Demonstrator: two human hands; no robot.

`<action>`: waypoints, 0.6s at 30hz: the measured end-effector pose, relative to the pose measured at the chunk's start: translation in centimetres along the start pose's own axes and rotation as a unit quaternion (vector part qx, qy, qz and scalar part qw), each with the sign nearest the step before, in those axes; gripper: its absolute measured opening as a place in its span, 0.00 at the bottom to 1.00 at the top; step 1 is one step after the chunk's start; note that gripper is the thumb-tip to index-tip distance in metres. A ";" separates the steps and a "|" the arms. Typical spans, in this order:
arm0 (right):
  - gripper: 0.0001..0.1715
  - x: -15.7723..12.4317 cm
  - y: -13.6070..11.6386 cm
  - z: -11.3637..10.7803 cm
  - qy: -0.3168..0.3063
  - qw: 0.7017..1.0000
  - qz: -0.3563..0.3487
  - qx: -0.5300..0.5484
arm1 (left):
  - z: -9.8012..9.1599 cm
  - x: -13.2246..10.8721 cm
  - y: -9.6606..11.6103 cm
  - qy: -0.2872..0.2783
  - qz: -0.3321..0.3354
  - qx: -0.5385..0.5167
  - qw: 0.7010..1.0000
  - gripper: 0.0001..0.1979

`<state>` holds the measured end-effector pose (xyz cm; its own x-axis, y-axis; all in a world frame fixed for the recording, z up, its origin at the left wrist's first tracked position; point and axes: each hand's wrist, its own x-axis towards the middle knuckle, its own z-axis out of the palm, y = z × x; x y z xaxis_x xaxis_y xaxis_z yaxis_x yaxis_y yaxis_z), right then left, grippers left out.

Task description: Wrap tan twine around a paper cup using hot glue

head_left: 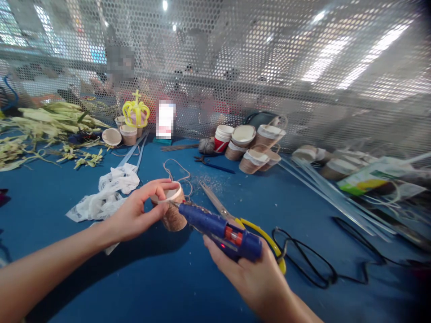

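My left hand [143, 208] pinches the rim of a small twine-wrapped cup [175, 219] with a white inside, thumb outside and fingers over the edge. In my right hand [249, 273] is a blue hot glue gun [208, 222] with a small red light showing. Its metal nozzle points left and meets the cup's rim close to my left thumb. Whether glue is coming out is too small to see. Scissors [215, 199] with yellow handles lie on the table, partly hidden behind the glue gun. A loose strand of twine [177, 162] curls behind the cup.
White lace [116, 193] lies crumpled at left, before dried husks [54, 119]. Wrapped cups [254, 159], a twine ball [206, 146] and pliers [215, 165] sit at the back. Clear glue sticks [330, 193] and a black cord [310, 260] occupy the right. A perforated metal screen [235, 58] stands behind.
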<state>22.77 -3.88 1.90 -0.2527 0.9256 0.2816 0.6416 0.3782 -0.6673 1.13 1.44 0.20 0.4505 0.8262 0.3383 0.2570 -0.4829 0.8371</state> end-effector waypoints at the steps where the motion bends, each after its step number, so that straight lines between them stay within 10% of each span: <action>1: 0.08 0.0 0.0 -0.1 0.000 1.000 -0.001 -0.001 | 0.0 0.0 0.0 0.000 0.000 0.000 1.000 0.07; 18: 0.08 0.1 -0.2 0.1 0.044 0.998 0.013 0.032 | -0.1 0.0 0.0 -0.005 0.004 0.006 1.000 0.06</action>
<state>22.59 -3.89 2.00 -0.1696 0.9318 0.3209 0.5994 0.3560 -0.7169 1.04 1.49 0.22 0.4607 0.8197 0.3403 0.2638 -0.4926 0.8294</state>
